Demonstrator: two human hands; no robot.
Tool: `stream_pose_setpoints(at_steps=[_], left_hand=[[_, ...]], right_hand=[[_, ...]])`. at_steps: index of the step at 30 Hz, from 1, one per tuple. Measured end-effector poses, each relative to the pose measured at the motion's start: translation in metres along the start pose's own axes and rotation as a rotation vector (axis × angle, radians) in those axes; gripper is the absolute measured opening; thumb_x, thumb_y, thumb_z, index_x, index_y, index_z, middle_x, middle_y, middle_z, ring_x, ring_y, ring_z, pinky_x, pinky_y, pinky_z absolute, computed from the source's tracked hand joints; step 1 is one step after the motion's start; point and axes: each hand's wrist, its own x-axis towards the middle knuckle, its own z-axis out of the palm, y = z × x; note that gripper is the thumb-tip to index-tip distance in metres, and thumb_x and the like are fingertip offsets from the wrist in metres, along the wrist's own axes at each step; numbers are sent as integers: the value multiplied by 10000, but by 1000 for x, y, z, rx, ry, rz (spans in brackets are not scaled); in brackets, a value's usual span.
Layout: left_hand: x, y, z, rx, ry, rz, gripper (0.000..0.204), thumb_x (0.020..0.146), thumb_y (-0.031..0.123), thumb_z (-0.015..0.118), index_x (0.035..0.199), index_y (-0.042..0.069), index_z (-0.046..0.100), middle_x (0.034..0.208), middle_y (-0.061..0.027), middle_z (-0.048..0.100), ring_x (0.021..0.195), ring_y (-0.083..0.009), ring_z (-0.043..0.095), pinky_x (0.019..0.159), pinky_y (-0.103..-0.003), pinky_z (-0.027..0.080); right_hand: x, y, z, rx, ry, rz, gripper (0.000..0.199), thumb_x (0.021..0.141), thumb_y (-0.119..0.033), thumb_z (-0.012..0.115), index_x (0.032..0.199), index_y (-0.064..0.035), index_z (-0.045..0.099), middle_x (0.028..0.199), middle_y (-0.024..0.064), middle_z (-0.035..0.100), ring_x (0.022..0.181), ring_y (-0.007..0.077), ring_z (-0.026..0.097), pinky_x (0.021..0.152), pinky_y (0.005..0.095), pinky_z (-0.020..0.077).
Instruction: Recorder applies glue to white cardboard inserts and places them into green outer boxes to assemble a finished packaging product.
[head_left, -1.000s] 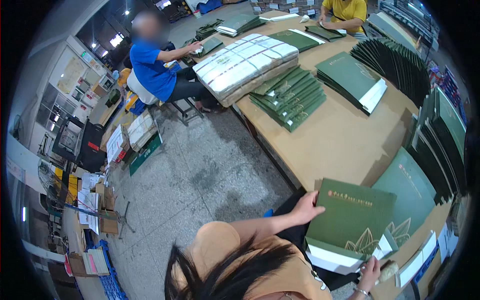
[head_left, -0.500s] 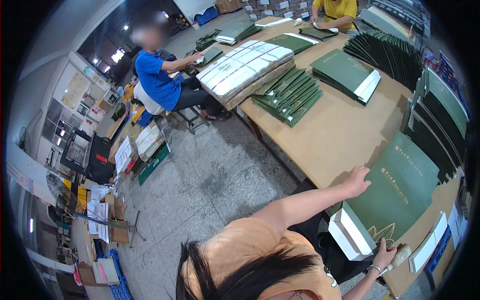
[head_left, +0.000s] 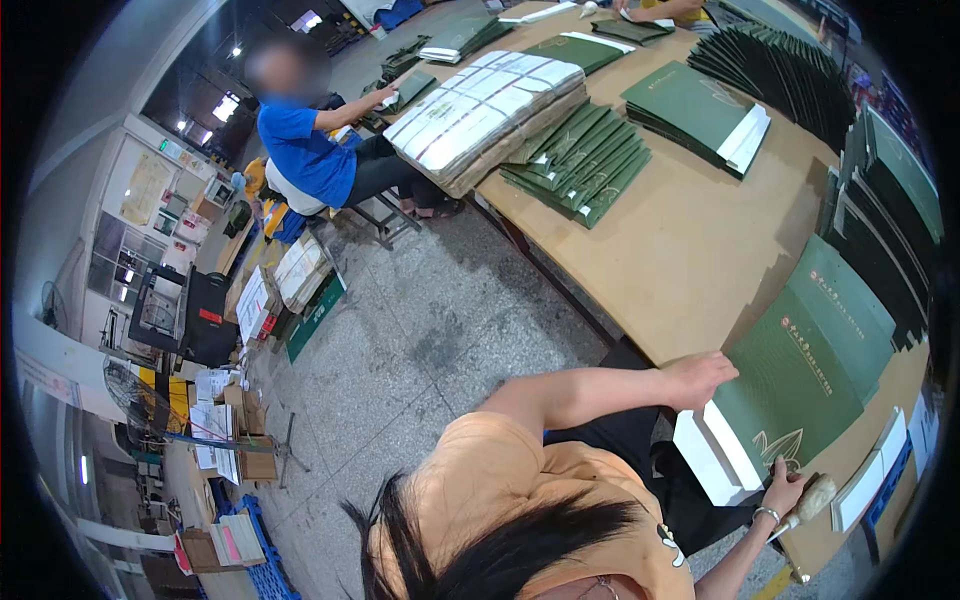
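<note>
A dark green paper bag (head_left: pixel 790 385) with gold line decoration lies in front of me, its white folded end (head_left: pixel 712 455) turned toward my body. Another green bag (head_left: pixel 845 300) shows from under its far edge. My left hand (head_left: pixel 702 380) is closed at the bag's left edge, its fingertips partly hidden. On the near right corner, my right hand (head_left: pixel 785 490) grips the bag with the thumb on top and the other fingers out of sight. Beside that hand is a tool with a pale bulbous head (head_left: pixel 815 497) and a thin handle; I cannot tell whether the hand touches it.
Standing green bags (head_left: pixel 880 220) line the table's right side. A flat bag stack (head_left: pixel 690 110), fanned bags (head_left: pixel 580 165) and a strapped white bundle (head_left: pixel 480 110) occupy the tan table (head_left: pixel 690 260) farther off. White pieces (head_left: pixel 875 470) lie at right. A person in blue (head_left: pixel 310 150) sits at left.
My left hand has slid along the bag's left edge toward its white end. My right hand keeps its hold at the near corner. The whole view has shifted slightly.
</note>
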Motion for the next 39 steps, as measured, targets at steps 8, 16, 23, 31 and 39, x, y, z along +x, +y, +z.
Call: stream_pose_setpoints(at_steps=[8,16,23,31,39], left_hand=[[-7,9,-31,-269,-240,-119,454,717,22,595,1166,-18,546,1148,-189,576,1159,-359,489,992,-409,403],[-4,-22,7,-239,-123,-235,231,805,81,606,1024,57,673,1184,-132,629,1116,-298,583,960,-383,464],[-8,-12,0,-221,95,-223,234,877,142,594,1081,43,654,1090,-159,660,1015,-299,635,882,-354,487],[-5,-15,19,-191,125,-193,238,856,159,627,1056,38,670,1016,-117,641,945,-270,614,821,-329,482],[10,-36,16,-326,-24,-262,210,850,115,623,1036,32,675,915,-88,617,836,-197,608,756,-290,476]], right_hand=[[2,11,-6,66,-39,45,523,745,-366,787,853,65,511,749,103,542,698,225,493,695,349,447],[-21,-55,-42,254,-96,-14,439,816,-327,709,1055,36,647,960,136,682,855,205,622,792,334,488],[-35,-7,-92,264,505,77,403,807,-332,723,893,53,644,815,111,663,738,168,586,715,324,483],[8,55,-88,-99,101,295,838,663,-594,722,1115,101,597,1063,247,650,998,305,640,851,380,493],[36,19,-117,-171,-238,256,613,692,-516,712,1029,-10,640,716,36,606,525,133,499,481,293,393]])
